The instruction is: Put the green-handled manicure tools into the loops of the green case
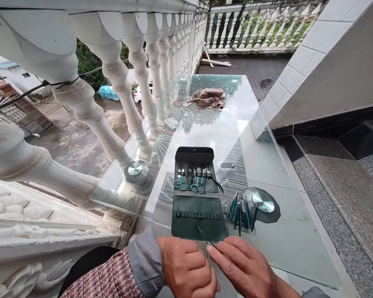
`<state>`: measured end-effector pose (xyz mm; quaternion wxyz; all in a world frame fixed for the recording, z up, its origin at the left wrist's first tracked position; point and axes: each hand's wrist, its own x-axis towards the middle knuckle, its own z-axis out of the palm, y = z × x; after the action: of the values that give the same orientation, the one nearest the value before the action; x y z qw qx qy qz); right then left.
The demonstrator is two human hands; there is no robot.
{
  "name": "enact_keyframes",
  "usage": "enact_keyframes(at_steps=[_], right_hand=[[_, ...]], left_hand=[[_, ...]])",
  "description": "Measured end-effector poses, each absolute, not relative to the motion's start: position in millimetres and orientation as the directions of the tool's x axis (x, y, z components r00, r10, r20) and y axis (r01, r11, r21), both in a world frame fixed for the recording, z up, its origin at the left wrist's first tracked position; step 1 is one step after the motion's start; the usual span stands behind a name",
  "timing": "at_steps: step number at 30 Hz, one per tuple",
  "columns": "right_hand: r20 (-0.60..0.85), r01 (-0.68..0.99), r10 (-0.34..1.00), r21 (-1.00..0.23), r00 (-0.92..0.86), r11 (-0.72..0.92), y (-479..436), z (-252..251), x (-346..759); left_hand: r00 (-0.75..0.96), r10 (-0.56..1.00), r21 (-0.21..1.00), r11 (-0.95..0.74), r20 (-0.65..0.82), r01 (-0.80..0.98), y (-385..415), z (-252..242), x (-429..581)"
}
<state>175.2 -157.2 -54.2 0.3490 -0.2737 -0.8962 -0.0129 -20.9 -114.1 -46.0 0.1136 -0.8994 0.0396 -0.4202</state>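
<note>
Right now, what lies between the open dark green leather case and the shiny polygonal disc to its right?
In the head view, a cluster of slim green tools sits between the case and disc, partly overlapping the disc.

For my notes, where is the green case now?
In the head view, below centre, the green case lies open on the glass table, left of the tool cluster.

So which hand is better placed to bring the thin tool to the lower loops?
Probably the right hand: it pinches the thin tool, whose tip points over the manicure case; the left hand is curled.
</note>
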Motion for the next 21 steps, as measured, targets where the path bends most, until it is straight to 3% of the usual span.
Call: enact_keyframes(at_steps=[9,12,15,18,21], right_hand=[[0.627,0.494,0.499,-0.201,-0.598,0.846,-144.0,-47.5,131.9],[0.62,0.515,0.528,-0.223,-0.581,0.828,-143.8,-48.9,125.6],[0.582,0.543,0.516,-0.147,-0.629,0.827,-145.8,-51.6,124.2],[0.559,0.569,0.516,-0.093,-0.649,0.817,-147.9,-55.4,122.7],[0.578,0.587,0.514,-0.074,-0.633,0.806,-150.3,-58.1,118.1]], left_hand=[[0.6,-0.133,-0.23,-0.969,0.789,0.088,-110.7,-31.4,-37.9],[0.652,0.18,-0.04,-0.951,0.736,0.308,-101.8,-23.2,-45.8],[0.591,0.537,0.149,-0.803,0.602,0.578,-90.8,-17.9,-52.7],[0.529,0.696,0.2,-0.678,0.486,0.707,-81.3,-18.0,-60.5],[0.523,0.756,0.235,-0.632,0.393,0.738,-76.2,-20.8,-67.7]])
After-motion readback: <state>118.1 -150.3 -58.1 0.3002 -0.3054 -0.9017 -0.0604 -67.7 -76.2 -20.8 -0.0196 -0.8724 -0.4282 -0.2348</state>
